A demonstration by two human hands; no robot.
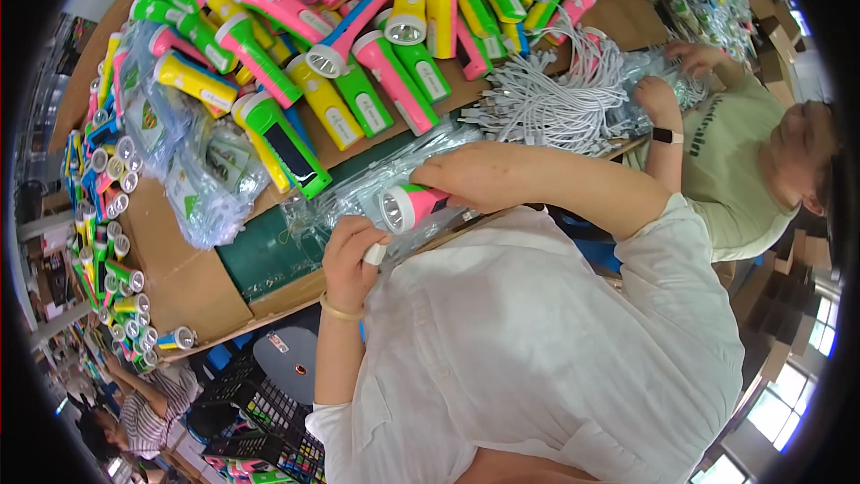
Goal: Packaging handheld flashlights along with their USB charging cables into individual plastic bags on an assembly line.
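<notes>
A pink and green flashlight (425, 205) with a white rim is in front of my chest, its lens end pointing left. My right hand (464, 177) wraps over its body from above and grips it. Just left of the lens, my left hand (348, 255) is closed, its fingertips around a small white piece (375, 254) whose kind I cannot make out. Under both hands lie clear plastic bags (358, 184) along the table's near edge. A green flashlight with a dark panel (285, 148) lies just beyond my left hand.
Many coloured flashlights (331, 108) are heaped across the brown tabletop (184, 291). White cables (564, 108) lie in a bundle at right, beside a co-worker's hands (658, 99). Crumpled plastic bags (210, 179) sit at left. A black crate (278, 412) and a grey stool (288, 363) stand below the table.
</notes>
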